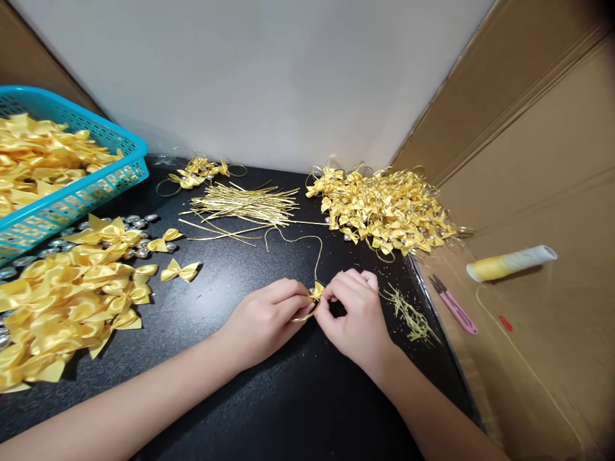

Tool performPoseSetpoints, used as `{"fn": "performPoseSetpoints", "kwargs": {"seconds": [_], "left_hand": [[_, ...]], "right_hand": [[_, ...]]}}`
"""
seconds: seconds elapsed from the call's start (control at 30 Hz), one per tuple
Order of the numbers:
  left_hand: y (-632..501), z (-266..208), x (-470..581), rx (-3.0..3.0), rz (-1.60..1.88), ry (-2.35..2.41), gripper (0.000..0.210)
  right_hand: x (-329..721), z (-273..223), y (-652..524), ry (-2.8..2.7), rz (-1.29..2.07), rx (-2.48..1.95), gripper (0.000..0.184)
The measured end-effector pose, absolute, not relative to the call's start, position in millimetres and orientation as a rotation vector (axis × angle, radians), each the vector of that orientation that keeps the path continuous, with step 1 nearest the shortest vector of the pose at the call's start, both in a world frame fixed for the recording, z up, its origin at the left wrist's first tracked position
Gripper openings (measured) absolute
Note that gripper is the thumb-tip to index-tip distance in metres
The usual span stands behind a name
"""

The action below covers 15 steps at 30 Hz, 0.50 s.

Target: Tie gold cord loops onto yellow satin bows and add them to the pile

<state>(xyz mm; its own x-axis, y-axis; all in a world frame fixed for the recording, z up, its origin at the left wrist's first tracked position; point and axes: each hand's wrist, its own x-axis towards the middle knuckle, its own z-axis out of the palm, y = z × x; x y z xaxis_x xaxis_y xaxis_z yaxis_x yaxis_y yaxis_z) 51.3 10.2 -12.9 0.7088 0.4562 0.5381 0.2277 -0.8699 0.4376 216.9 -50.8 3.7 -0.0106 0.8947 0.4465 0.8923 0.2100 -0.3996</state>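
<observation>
Single head-worn camera; looks forward and down over desk (pixel 288 403) from wearer's side. Close range: fingers (pixel 294 302) just below centre, wall (pixel 264 83) across top, cardboard (pixel 548 153) along right.

yellow bow (pixel 317 292): small, satiny, partly hidden, being pinched | gold cord (pixel 303 318): shiny, curving just below-left of bow | pale thread (pixel 319 253): thin, slack, trailing up from bow, bending left

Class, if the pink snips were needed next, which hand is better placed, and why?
Probably the right hand: it is nearer the pink snips, which lie on its side. The left hand is farther across.
</observation>
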Motion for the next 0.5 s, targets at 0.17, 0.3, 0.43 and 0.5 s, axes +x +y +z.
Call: {"fn": "performPoseSetpoints", "kwargs": {"seconds": [0.17, 0.3, 0.43, 0.5], "left_hand": [[10, -9, 52, 2.555, 0.984, 0.516, 0.011], [11, -6, 52, 2.502, 0.972, 0.538, 0.008], [13, -6, 50, 2.495, 0.977, 0.517, 0.009], [14, -7, 49, 2.501, 0.978, 0.497, 0.01]], "right_hand": [[217, 4, -51, -1.84, 0.037, -1.639, 0.02], [222, 6, -51, -1.888, 0.089, -1.648, 0.014], [228, 9, -50, -2.008, 0.119, -1.653, 0.009], [230, 10, -50, -2.092, 0.13, -1.645, 0.013]]}}
